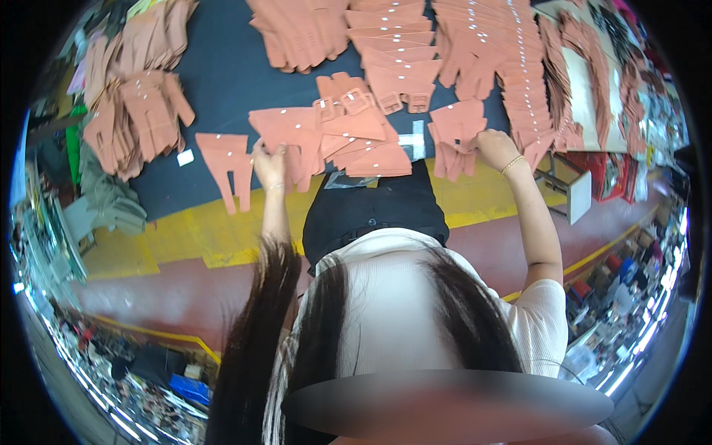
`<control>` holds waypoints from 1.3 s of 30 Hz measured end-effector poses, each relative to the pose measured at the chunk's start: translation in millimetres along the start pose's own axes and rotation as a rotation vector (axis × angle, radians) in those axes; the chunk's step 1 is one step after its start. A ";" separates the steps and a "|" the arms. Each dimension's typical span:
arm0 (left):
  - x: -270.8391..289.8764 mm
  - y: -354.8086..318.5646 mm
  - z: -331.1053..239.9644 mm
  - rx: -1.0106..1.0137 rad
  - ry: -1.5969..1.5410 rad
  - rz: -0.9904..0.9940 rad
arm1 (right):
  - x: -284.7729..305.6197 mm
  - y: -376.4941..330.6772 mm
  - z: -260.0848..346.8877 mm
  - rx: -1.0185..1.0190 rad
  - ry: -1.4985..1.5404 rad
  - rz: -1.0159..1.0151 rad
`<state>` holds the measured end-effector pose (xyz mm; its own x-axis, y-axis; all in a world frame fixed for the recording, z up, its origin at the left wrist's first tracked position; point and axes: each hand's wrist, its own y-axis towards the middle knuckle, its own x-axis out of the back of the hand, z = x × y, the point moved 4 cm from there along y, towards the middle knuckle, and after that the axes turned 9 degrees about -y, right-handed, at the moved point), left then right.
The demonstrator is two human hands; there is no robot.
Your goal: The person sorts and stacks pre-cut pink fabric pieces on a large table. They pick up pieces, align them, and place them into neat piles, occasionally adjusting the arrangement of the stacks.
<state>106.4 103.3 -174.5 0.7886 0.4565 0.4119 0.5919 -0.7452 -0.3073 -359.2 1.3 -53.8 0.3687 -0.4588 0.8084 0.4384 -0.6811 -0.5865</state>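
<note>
My left hand (268, 165) is at the front edge of a salmon-coloured, leather-like cut piece (285, 124), its fingers curled on the edge. To its left, a similar piece with two prongs (224, 159) lies flat. My right hand (498, 148) pinches the edge of another strapped salmon piece (454, 126), lying at the table's near edge. Between my hands is a loose pile of overlapping pieces (371, 152). Some of them carry covered square buckles (354, 99). Small white stickers dot many pieces. My right fingertips are partly hidden.
The dark table (222, 81) holds fanned rows of salmon pieces (393, 44) at the back and right, and stacks (152, 111) at the left. A white paper scrap (185, 157) lies near the left stack. A small stool (577, 194) and a red crate (619, 174) stand at the right.
</note>
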 end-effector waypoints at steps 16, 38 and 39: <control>2.2 26.6 18.3 0.147 -0.248 -0.077 | -18.0 61.4 -25.1 -0.061 -0.007 -0.271; 25.8 3.0 13.4 0.213 -0.227 0.057 | -22.4 78.1 -29.3 0.059 0.105 -0.323; 25.6 1.5 10.3 0.245 -0.191 0.033 | -19.0 76.1 -27.3 0.080 0.096 -0.377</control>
<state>129.2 118.9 -173.2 0.8115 0.5343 0.2367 0.5696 -0.6324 -0.5250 -355.2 -57.4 -112.4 0.0928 -0.2388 0.9666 0.5921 -0.7672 -0.2464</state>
